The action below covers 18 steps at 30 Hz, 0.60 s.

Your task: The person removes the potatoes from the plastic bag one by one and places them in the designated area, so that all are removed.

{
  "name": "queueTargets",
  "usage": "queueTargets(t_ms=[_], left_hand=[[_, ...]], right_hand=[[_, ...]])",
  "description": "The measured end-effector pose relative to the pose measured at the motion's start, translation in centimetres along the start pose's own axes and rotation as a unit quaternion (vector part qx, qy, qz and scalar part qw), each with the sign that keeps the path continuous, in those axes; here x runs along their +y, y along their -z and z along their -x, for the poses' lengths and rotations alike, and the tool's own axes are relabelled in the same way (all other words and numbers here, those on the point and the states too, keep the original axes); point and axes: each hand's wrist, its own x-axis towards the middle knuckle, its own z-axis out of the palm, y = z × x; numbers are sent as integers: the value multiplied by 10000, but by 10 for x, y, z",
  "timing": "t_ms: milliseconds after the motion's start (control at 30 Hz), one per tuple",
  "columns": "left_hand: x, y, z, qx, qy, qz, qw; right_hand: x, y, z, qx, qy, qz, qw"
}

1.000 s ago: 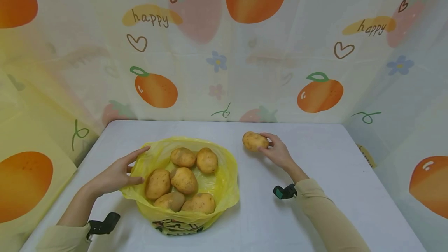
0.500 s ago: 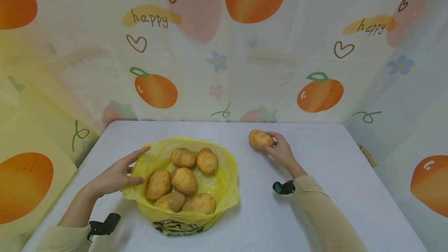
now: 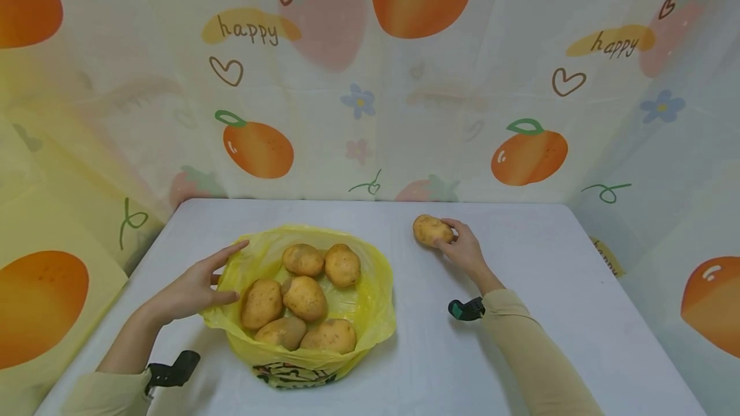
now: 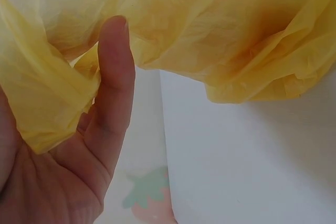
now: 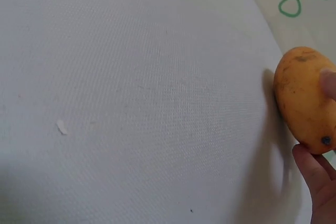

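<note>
A yellow plastic bag (image 3: 378, 281) stands wide-mouthed on the table, with several potatoes (image 3: 305, 298) inside. My left hand (image 3: 185, 287) rests at the bag's left rim, thumb and index finger spread and fairly straight. In the left wrist view a fold of the thin yellow bag (image 4: 52, 103) lies against the palm, beside a raised finger (image 4: 115, 61). Right of the bag, near the table's back, my right hand (image 3: 465, 252) grips a single potato (image 3: 431, 230) between thumb and fingers. In the right wrist view that potato (image 5: 304, 103) shows a dark spot; whether it touches the table I cannot tell.
The white table (image 3: 555, 313) extends right of the bag, its back edge against a fruit-printed curtain (image 3: 405, 133). A black wrist camera (image 3: 465, 309) juts from the right sleeve, another black wrist camera (image 3: 173, 369) from the left. A small white fleck (image 5: 62, 127) lies on the table.
My right hand has shifted slightly right with the potato, away from the bag, mostly in the first half second. The left hand, the bag and the potatoes inside look unmoved.
</note>
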Motion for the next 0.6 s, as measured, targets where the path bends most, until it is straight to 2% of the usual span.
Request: queueTargets(t_ms=[333, 600], left_hand=[[1, 0, -1, 11, 11, -61, 10000], [3, 0, -1, 42, -2, -72, 10000]], right_hand=[[3, 1, -2, -114, 30, 9, 9999], [5, 0, -4, -101, 225, 203, 9995]])
